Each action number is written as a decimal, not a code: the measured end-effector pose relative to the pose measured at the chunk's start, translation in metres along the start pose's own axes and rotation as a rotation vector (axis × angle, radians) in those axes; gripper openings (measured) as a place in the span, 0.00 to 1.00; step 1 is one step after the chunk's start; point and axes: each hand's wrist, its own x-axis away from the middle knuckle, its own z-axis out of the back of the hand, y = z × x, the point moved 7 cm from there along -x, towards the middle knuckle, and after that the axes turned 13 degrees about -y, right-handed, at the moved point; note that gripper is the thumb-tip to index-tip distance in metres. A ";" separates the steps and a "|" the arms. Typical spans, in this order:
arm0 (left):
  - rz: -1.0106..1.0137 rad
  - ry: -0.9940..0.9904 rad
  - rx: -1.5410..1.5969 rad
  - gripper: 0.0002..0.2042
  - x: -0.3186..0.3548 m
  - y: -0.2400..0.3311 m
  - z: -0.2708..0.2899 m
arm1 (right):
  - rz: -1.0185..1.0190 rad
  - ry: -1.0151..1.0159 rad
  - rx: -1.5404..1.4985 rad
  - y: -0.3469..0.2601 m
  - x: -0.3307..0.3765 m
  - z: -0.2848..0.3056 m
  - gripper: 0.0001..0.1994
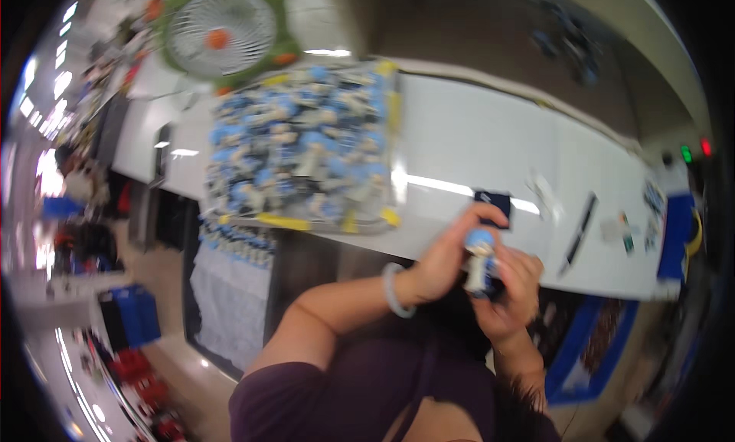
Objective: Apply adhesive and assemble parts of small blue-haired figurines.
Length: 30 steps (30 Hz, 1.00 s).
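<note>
A small figurine (480, 264) with a light-blue cap, a pale face and a dark base is held upright in front of my chest, at the table's near edge. My left hand (444, 260) closes on it from the left, its fingers curving past the cap; a pale band circles that wrist. From the right, my right hand (517, 293) wraps round its lower part. A dark square pad (498, 205) lies on the white table (459, 147) just beyond my fingertips. The figurine's finer details are blurred.
Left of my hands, a tray with yellow-taped edges (283, 221) is crowded with similar figurines. A green-framed fan (220, 37) stands behind it. A dark pen-like stick (579, 231) lies to the right, near a blue bin (677, 235). Below the table, another blue crate (612, 365) stands at right.
</note>
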 end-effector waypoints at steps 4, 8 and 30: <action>0.024 -0.107 -0.132 0.30 -0.007 0.003 -0.004 | 0.012 0.016 -0.067 0.002 -0.004 0.005 0.24; 0.080 -0.093 -0.152 0.30 -0.005 -0.004 -0.004 | 0.041 0.030 -0.084 -0.001 0.004 0.007 0.25; -0.156 -0.059 -0.409 0.14 0.008 0.009 -0.001 | -0.247 0.078 -0.695 0.028 0.027 -0.012 0.16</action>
